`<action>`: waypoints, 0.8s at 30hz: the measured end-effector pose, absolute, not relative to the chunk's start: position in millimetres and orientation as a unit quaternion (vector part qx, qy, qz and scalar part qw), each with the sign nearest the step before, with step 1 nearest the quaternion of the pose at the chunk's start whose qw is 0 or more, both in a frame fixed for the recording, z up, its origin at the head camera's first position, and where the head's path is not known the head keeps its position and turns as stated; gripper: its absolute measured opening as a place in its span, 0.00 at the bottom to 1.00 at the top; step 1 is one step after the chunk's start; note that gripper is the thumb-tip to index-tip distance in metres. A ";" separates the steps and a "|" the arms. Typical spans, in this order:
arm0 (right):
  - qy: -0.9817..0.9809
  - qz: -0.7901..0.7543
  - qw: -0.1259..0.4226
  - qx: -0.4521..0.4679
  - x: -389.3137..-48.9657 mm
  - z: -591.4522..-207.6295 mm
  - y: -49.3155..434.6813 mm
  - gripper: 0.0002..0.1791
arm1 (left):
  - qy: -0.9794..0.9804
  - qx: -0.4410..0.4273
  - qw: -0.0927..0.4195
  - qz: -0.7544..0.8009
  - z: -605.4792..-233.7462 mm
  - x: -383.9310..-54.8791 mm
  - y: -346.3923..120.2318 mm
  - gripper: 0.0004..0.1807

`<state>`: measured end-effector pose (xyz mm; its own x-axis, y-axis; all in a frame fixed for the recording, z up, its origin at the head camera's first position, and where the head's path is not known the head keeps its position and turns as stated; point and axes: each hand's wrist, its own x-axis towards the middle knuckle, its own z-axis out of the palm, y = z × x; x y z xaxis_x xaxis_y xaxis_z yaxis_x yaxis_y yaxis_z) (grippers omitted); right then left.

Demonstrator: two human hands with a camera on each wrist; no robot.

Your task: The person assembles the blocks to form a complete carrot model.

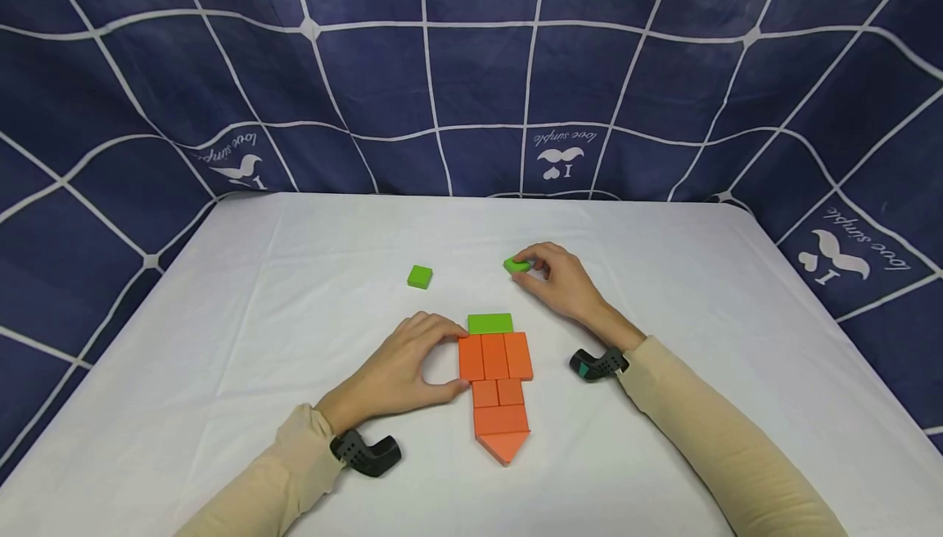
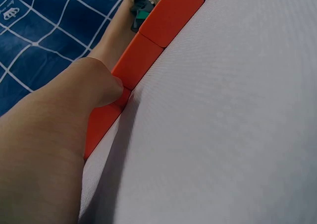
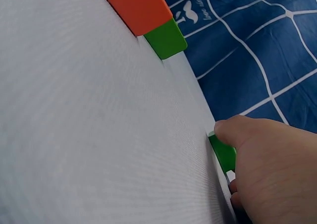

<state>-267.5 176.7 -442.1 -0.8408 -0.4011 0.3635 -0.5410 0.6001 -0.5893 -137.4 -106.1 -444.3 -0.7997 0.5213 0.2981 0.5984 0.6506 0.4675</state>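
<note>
My left hand point(image 1: 401, 361) holds the leftmost upright orange block point(image 1: 471, 357), its index finger at the far end and its thumb at the near end. In the left wrist view the thumb point(image 2: 106, 87) covers a corner where orange blocks meet. Farther back, my right hand point(image 1: 563, 279) pinches a small green block point(image 1: 516, 266) at the table surface; the right wrist view shows this green block point(image 3: 224, 153) partly behind the thumb. A green rectangular block point(image 1: 489, 323) lies against the far end of the orange row.
Nearer me, two small orange blocks point(image 1: 498, 392), a wide orange block point(image 1: 501, 419) and an orange triangular block point(image 1: 504, 446) continue the flat figure. Another green block point(image 1: 420, 277) lies apart, back left. A white cloth point(image 1: 309, 291) covers the table; a blue curtain point(image 1: 479, 70) hangs behind.
</note>
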 end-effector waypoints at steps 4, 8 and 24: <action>-0.894 0.359 0.090 0.254 -268.1 -442.3 177.3 0.19 | -0.908 -0.305 0.064 -0.281 -444.8 -138.0 -106.1 0.31; -0.897 0.352 0.085 0.252 -269.2 -443.0 177.8 0.24 | -0.908 -0.303 0.062 -0.281 -444.0 -137.3 -105.9 0.30; -0.888 0.373 0.065 0.260 -268.6 -443.5 177.9 0.21 | -0.905 -0.308 0.062 -0.286 -442.5 -136.4 -104.8 0.30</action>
<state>-268.6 177.9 -443.5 -0.8564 -0.4127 0.3102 -0.5104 0.5860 -0.6294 -136.4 -104.8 -442.5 -0.8030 0.5216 0.2882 0.5925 0.6470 0.4799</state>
